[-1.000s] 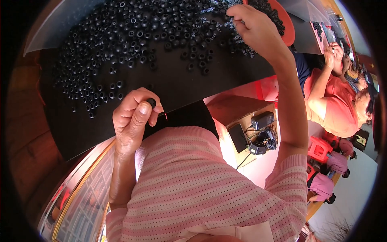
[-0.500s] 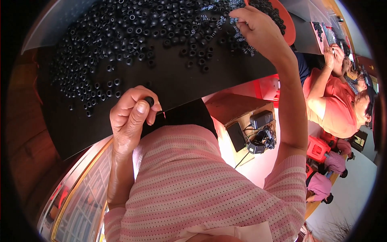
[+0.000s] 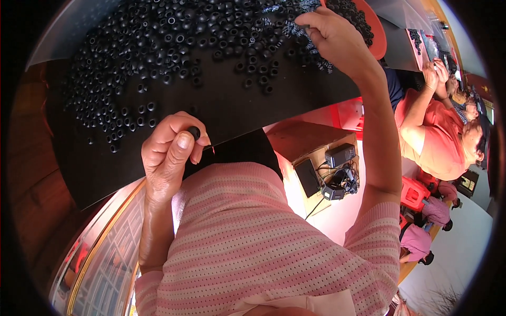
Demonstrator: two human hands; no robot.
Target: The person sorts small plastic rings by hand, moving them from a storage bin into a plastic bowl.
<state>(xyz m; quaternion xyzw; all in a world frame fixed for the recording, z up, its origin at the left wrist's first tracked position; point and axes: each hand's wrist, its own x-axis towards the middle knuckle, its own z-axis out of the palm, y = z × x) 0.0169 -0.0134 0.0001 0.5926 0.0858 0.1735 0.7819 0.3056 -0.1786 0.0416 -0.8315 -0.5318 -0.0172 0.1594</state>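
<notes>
Head view, black pieces point(image 3: 158, 26), dark table point(image 3: 226, 100), carton point(image 3: 300, 138)

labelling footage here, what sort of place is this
Probably a hand-assembly workshop: a black table heaped with small black parts, an orange bowl of more dark pieces, and another person nearby.

The head-worn left fisheye looks down, fairly near, from above the fingers point(image 3: 176, 124), facing the table point(image 3: 226, 100) beyond them.

"What does the top edge cut off?"
"The tub point(image 3: 379, 37) and the cap pile point(image 3: 174, 50)."
"And the right grip point(image 3: 336, 39)?"
"Whether it pinches anything is too small to tell."
"The left grip point(image 3: 167, 147)?"
"It hides part of a cap point(image 3: 194, 132)."
</notes>
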